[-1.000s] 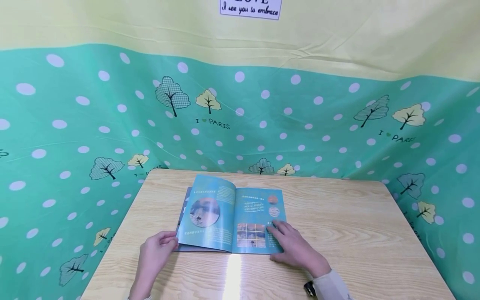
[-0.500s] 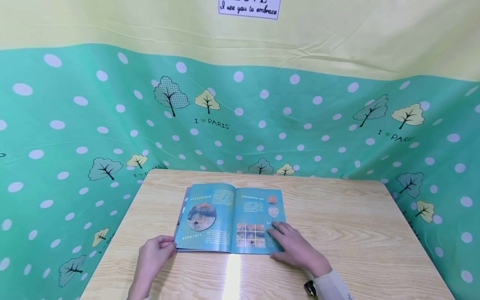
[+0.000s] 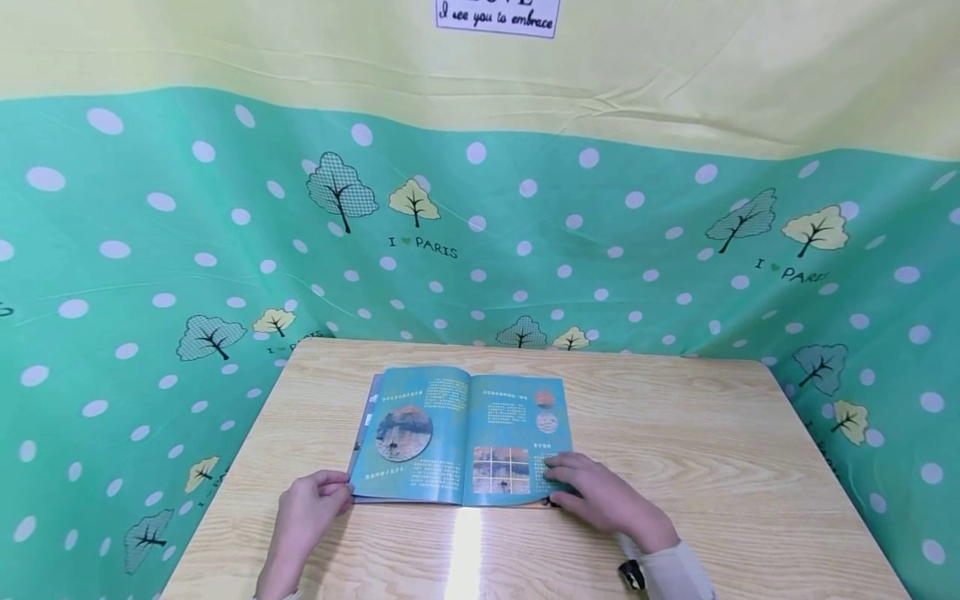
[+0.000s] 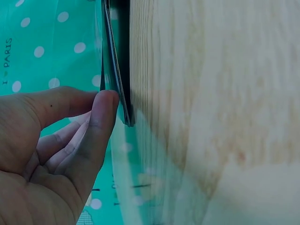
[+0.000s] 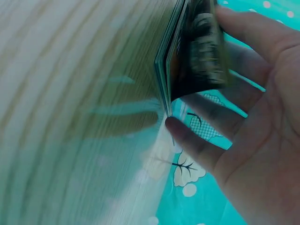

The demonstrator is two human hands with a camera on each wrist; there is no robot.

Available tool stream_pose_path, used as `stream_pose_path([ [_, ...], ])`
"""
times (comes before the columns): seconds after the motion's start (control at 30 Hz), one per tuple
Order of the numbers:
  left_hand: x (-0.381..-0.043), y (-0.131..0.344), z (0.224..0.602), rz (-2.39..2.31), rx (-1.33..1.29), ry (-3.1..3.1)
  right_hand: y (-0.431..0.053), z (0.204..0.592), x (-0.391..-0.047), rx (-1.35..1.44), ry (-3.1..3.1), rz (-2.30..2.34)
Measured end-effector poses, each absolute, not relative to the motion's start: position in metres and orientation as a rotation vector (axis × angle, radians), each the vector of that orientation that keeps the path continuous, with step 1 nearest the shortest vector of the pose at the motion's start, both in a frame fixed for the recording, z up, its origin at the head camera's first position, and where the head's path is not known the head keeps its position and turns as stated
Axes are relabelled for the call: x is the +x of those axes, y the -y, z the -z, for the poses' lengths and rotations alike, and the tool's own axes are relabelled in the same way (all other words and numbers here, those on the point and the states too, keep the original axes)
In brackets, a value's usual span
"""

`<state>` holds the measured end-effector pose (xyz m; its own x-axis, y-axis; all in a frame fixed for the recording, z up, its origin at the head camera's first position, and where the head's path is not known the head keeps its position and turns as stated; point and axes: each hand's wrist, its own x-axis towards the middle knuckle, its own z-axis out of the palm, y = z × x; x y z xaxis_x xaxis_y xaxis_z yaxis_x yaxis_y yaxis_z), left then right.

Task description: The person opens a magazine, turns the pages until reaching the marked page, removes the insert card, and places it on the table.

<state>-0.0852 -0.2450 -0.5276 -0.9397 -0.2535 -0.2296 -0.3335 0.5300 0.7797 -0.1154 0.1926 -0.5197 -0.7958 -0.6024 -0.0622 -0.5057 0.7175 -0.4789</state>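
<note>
An open book point(image 3: 405, 479) with blue pages lies on the table, with a round picture on its left page and a grid of small pictures on the right page point(image 3: 517, 425). My left hand point(image 3: 303, 512) pinches the left page's lower outer corner between thumb and finger; the left wrist view shows the page edges point(image 4: 111, 51) at the fingertips. At the lower right corner, my right hand point(image 3: 603, 500) holds the right page between thumb and fingers. That corner is bent up, exposing a strip of the page beneath. In the right wrist view the curved page point(image 5: 201, 56) stands away from the other leaves.
The wood-grain table point(image 3: 675, 442) extends on both sides of the book and in front of it. A green and yellow patterned cloth point(image 3: 480, 250) hangs behind and along the sides. A dark band point(image 3: 632, 573) is at my right wrist.
The left page, raised and tilted before, has come down flatter under my left hand. My right hand has shifted slightly right, and the right page's lower corner has lifted.
</note>
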Motion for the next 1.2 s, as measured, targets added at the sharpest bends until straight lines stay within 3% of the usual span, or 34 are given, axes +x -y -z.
stream_pose_path([
  [0.33, -0.09, 0.243, 0.518, -1.277, -0.484, -2.754, -0.195, 0.518, -0.115, -0.629, -2.927, 0.864],
  [0.67, -0.1, 0.219, 0.507, -1.332, -0.348, -2.798, -0.191, 0.522, -0.118, -0.547, -3.116, 1.03],
  [1.2, -0.125, 0.152, 0.505, -1.58, 0.129, -2.758, -0.171, 0.523, -0.121, -0.846, -3.072, 1.14],
])
